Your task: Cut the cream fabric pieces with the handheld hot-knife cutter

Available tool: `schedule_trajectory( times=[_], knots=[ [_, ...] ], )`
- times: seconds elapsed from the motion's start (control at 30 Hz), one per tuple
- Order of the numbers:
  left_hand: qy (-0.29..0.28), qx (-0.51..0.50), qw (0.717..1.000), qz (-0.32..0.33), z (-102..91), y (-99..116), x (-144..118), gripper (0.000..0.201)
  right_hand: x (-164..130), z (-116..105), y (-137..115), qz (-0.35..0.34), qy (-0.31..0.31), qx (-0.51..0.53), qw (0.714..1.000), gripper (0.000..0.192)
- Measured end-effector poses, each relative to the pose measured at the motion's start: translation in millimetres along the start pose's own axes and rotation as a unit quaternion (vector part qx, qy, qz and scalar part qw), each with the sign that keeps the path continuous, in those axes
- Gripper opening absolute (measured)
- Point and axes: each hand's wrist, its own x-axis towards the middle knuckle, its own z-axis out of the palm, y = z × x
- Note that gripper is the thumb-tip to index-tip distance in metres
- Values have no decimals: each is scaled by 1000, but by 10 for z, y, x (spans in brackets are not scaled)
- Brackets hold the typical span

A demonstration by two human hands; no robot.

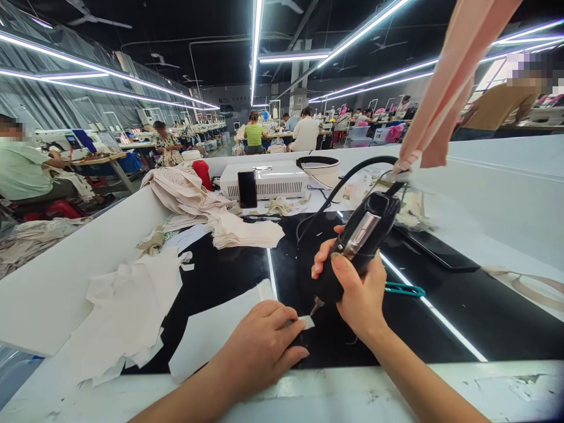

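Note:
My right hand [361, 288] is wrapped round a black corded hand tool [363, 226] with a silver switch plate. Its thin metal tip [316, 305] points down at the end of a small pale strip [307, 322]. The fingers of my left hand [264, 343] are closed on that strip and press it down on the black work surface [211, 276]. A white cut piece [215, 320] lies flat, partly under my left hand. Whether the strip is joined to this piece is hidden. Just right of my right hand lies a teal-handled tool [405, 289].
Pale cut pieces [127, 305] lie at left, with a larger fabric stack [189, 194] behind. A phone [247, 189] leans on a white vented box [282, 179]. Pink fabric strips [453, 88] hang by the tool's cable [348, 182]. A flat black device [440, 249] lies at right.

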Motion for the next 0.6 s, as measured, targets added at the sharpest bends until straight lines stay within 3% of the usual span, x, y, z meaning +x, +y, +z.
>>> schedule_trajectory(
  times=[0.6],
  knots=[
    [16,-21,1000,2,41,-1,11,33,-6,22,-11,12,3,15,1000,32]
  ],
)
